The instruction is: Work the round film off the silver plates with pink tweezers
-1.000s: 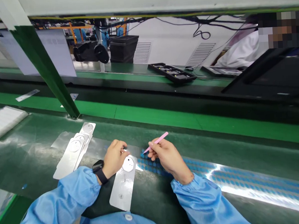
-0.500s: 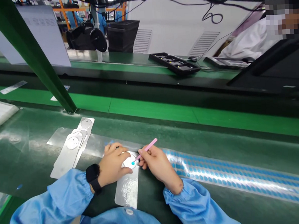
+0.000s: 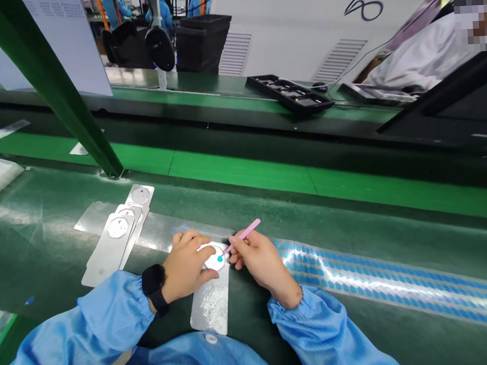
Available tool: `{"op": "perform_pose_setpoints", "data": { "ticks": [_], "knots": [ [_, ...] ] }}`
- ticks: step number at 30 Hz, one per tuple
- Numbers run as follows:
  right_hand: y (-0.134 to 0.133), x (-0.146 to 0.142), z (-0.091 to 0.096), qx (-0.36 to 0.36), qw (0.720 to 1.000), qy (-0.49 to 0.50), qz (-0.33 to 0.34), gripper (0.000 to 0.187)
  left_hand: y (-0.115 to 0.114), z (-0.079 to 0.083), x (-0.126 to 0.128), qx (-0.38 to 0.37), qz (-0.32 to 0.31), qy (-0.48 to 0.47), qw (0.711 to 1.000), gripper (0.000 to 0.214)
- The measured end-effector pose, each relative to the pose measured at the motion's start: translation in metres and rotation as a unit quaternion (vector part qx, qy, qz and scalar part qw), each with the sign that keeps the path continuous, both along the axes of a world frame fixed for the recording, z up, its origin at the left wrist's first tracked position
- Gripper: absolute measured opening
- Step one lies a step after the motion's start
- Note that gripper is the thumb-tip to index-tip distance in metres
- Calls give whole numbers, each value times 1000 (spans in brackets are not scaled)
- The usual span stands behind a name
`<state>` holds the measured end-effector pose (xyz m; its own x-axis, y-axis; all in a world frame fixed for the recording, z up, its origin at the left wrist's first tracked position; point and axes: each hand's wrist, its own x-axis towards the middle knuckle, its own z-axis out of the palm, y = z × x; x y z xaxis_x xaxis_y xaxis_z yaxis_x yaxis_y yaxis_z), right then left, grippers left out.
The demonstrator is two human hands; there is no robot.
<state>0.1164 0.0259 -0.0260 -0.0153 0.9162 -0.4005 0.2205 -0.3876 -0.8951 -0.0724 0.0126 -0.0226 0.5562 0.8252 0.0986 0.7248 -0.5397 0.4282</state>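
Note:
A silvery-white plate (image 3: 211, 309) with rounded corners lies on the bench in front of me, a round white disc (image 3: 211, 264) at its far end. My left hand (image 3: 187, 268) rests over the plate's left side, thumb and fingers spread around the disc. Pinched in my right hand (image 3: 260, 259) is a slim pink tool, apparently tweezers (image 3: 251, 227), its tip close to the disc. On the disc sits a small blue round sticker (image 3: 220, 259); whether the tip touches it I cannot tell. A clear strip with rows of blue stickers (image 3: 354, 277) extends to the right.
Several similar plates (image 3: 108, 249) overlap in a pile at the left. A green post (image 3: 76, 115) rises behind them. Beyond the bench lies a green belt (image 3: 242, 163), with a black tray (image 3: 291, 94) on the far ledge. A person's white sleeve (image 3: 416, 53) shows at upper right.
The view has tilted down slightly. The blue sticker looks flatter and rounder on the disc, and the tool's tip now appears just to its right. Both hands keep nearly the same pose.

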Motion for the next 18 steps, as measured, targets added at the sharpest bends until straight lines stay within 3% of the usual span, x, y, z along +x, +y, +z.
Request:
{"op": "perform_pose_setpoints", "data": {
  "ticks": [5, 18],
  "knots": [
    [1, 2, -4, 1, 1000, 9, 6, 27, -1, 1, 0, -6, -4, 2, 1000, 34],
    [0, -4, 13, 4, 1000, -26, 9, 20, -2, 2, -1, 3, -14, 12, 1000, 31]
  ]
}}
